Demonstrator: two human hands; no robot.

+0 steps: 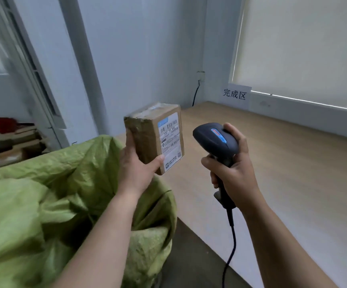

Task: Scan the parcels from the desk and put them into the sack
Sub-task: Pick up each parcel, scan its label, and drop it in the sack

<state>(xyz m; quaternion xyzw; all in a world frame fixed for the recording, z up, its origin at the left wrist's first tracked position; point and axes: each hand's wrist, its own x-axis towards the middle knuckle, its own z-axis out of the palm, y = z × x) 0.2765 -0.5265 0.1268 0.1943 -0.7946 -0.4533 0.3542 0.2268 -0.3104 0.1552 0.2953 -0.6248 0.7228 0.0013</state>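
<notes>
While the wooden worktop (282,163) fills the right side of the view, one green sack (33,204) bulges at the lower left, its crumpled mouth open upward just beside the worktop's near edge. One paper sign (236,96) with three printed characters leans against the wall at the back of the worktop, and one dark cable (195,94) hangs down from a wall socket near the corner.

One parcel (154,138), a brown cardboard box wrapped in clear tape, is held in the air above the far rim of the sack, between the sack and the scanner. Its long axis stands nearly upright, tilted a little to the left at the top, and its one white label (171,140) faces right, toward the scanner. The left hand (137,169) grips it from below, the thumb pressed on the label's lower edge and the fingers (129,140) curled round the back side.

One black scanner (216,140) sits in the right hand (232,163), whose fingers are wrapped tight round the handle. Its head points left at the parcel's label, close to it but not touching, and its single cord (231,246) trails down toward the bottom of the view
</notes>
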